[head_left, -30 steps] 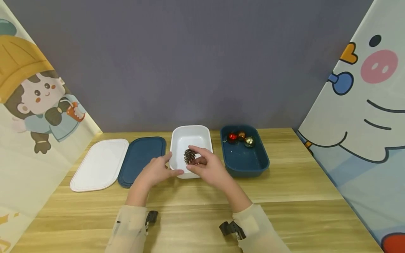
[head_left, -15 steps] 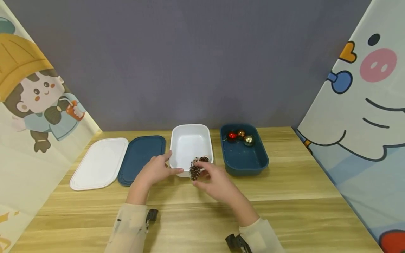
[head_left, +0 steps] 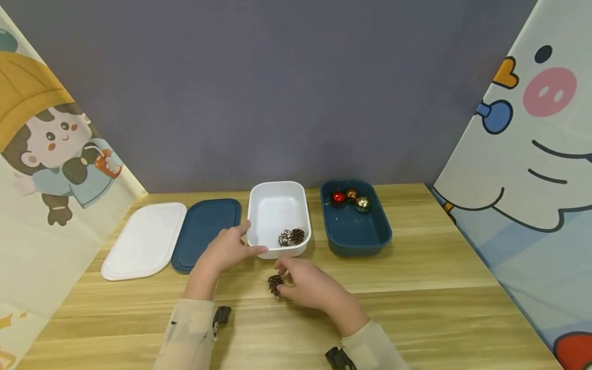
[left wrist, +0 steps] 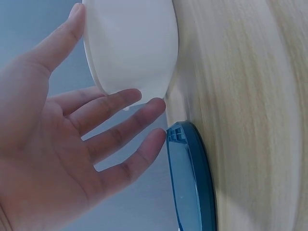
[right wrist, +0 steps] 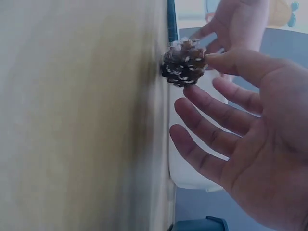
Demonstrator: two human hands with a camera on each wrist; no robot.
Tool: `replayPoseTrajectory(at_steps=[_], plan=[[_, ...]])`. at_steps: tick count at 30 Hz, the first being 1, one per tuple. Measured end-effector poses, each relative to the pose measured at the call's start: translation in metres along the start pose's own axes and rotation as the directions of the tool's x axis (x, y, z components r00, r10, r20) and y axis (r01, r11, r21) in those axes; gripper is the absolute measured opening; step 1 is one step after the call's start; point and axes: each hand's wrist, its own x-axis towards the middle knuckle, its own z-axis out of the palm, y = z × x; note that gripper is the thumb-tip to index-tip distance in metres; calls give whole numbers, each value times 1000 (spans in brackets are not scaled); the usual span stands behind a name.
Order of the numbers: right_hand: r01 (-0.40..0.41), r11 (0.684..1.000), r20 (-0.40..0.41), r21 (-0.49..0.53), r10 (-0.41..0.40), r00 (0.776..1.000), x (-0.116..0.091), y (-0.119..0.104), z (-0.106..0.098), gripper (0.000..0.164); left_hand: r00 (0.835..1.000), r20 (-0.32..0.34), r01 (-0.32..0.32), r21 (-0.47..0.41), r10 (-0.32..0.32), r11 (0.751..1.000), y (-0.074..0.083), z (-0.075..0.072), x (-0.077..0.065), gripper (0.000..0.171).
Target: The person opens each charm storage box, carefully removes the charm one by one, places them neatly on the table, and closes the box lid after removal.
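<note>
A brown pine cone (head_left: 275,285) with pale-tipped scales sits at the tabletop in front of the white box (head_left: 277,213). My right hand (head_left: 311,283) is beside it, thumb tip at its edge and the other fingers spread; in the right wrist view one fingertip also meets the underside of the cone (right wrist: 184,63). Two more pine cones (head_left: 297,236) lie inside the white box at its near end, one of them frosted. My left hand (head_left: 227,250) rests against the box's near left corner, thumb and index finger extended along the rim, the other fingers loosely spread.
A navy box (head_left: 357,234) stands to the right of the white one, with a red, a copper and a gold ball ornament (head_left: 363,204) at its back. A navy lid (head_left: 205,234) and a white lid (head_left: 144,241) lie flat on the left. A grey wall (head_left: 287,92) rises behind.
My right hand has carried a pine cone from inside the white box over its near rim to the tabletop, and its fingers have spread. The left hand has stayed at the box.
</note>
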Motion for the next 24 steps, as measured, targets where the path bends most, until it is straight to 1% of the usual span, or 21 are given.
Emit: replayPoseTrajectory(at_steps=[4, 9, 15, 24], plan=[[26, 998, 21, -63, -25, 999, 2, -2, 3, 37, 1000, -5, -5, 0, 5, 1000, 0, 0, 0, 105], [67, 991, 27, -112, -64, 998, 2, -1, 5, 38, 1000, -2, -5, 1, 5, 1000, -1, 0, 0, 106], [91, 989, 37, -116, -87, 995, 3, -2, 6, 35, 1000, -2, -6, -1, 6, 1000, -1, 0, 0, 104], [78, 989, 63, -128, -71, 995, 2, -6, 6, 40, 1000, 1, -8, 0, 8, 1000, -2, 0, 1, 107]])
